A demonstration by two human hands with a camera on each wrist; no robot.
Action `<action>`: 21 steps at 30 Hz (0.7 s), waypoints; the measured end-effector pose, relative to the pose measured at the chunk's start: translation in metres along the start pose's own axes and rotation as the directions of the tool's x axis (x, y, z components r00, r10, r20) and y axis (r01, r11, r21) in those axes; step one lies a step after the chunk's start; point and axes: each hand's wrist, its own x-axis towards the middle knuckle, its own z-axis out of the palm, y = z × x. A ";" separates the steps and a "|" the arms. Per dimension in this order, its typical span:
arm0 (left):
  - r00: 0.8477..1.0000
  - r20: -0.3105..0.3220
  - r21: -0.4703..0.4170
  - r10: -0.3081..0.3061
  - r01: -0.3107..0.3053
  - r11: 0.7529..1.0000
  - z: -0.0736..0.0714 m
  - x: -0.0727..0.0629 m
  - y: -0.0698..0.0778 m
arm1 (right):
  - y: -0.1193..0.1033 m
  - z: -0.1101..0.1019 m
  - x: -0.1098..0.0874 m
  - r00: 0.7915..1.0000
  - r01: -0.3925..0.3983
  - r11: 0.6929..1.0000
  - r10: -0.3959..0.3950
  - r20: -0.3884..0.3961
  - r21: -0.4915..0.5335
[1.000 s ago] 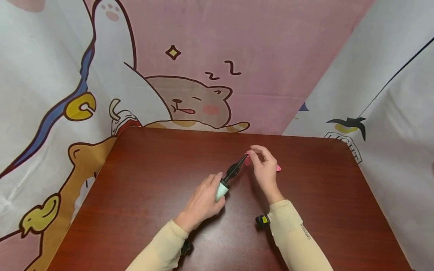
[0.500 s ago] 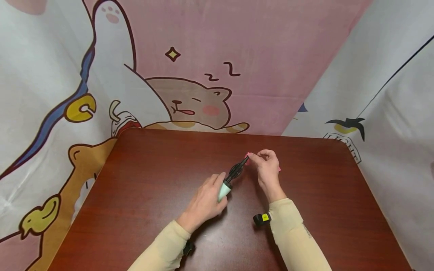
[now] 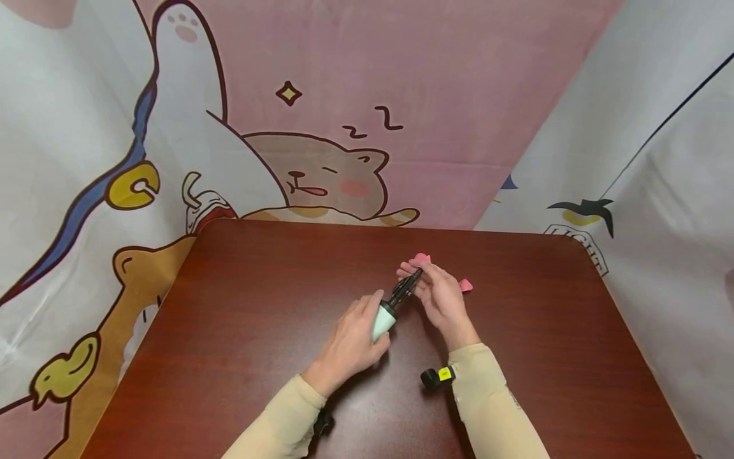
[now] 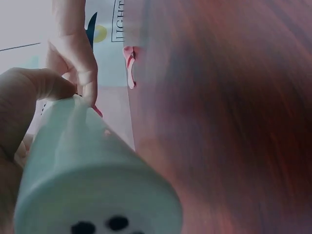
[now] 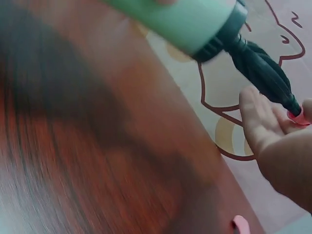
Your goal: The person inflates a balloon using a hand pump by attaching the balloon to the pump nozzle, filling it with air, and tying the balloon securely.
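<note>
My left hand grips the mint-green body of a balloon pump. The pump's black ribbed nozzle points up and away to the right. A pink balloon has its mouth around the nozzle tip. At that mouth, my right hand pinches with the thumb, while its other fingers reach out behind the nozzle. Past the right hand shows another pink piece, also a pink strip in the left wrist view; whether it joins the held balloon I cannot tell.
Beneath both hands is a dark red-brown wooden table. A cartoon-printed cloth hangs behind the table's far edge and around its sides. A black wrist camera sticks out beside the right sleeve.
My right hand has turned, and its fingers have straightened out behind the nozzle, with the thumb at the balloon's mouth. The left hand and pump have shifted slightly right.
</note>
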 end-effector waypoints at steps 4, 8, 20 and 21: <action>0.997 0.023 -0.121 -0.071 0.073 0.990 0.001 0.000 0.002 | 0.002 0.005 -0.003 0.998 0.013 0.992 -0.022 0.063 0.127; 0.985 0.071 -0.246 -0.156 0.169 0.954 0.002 -0.003 0.003 | 0.001 0.013 -0.008 0.999 0.034 0.970 -0.038 0.012 0.239; 0.927 0.301 -0.383 -0.222 0.331 0.863 0.009 -0.018 -0.004 | -0.017 0.022 -0.014 0.995 0.055 0.968 -0.074 0.068 0.245; 0.926 0.305 -0.393 -0.220 0.333 0.857 0.009 -0.018 -0.004 | -0.018 0.021 -0.013 0.995 0.046 0.969 -0.066 0.074 0.245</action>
